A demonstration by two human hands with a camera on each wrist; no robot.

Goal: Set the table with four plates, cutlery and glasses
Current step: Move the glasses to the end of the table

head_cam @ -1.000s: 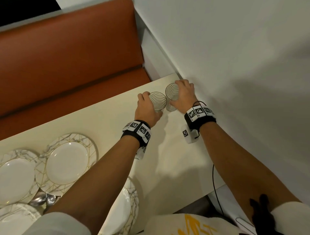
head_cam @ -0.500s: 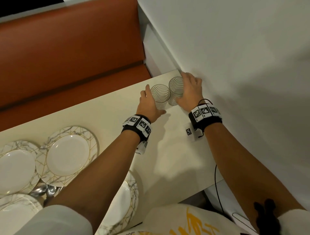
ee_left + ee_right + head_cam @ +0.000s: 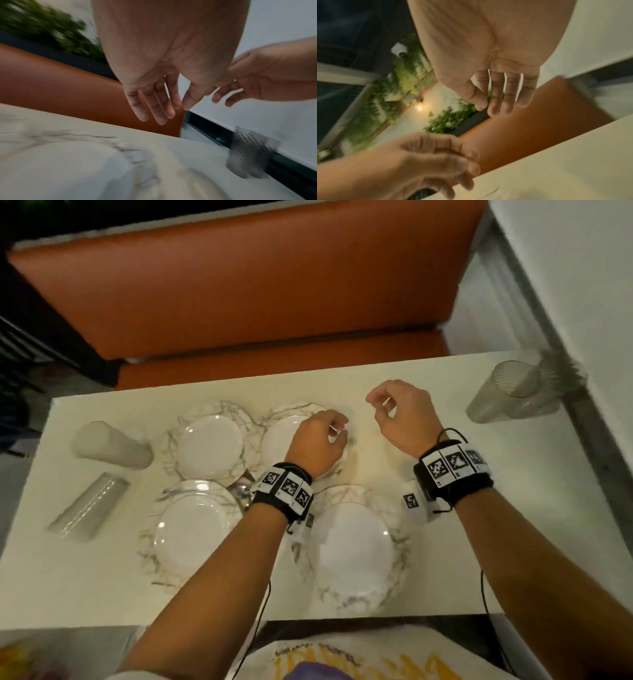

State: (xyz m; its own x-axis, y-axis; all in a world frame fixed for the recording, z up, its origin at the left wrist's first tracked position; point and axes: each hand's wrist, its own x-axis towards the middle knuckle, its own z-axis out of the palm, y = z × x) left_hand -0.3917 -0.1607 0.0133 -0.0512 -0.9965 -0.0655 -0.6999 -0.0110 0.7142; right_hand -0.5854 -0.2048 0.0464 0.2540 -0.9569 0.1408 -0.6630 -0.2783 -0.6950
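The left hand (image 3: 317,446) hides part of the far right plate (image 3: 274,436); blurred cutlery (image 3: 241,491) lies beside it.

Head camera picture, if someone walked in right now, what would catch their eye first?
Probably the four marble-rimmed plates bunched together mid-table, with both hands hovering empty over them: the left hand above the far right plate, the right hand beside it over bare table. Next, the ribbed glasses split to the ends: two at the left end, two by the wall at the far right corner.
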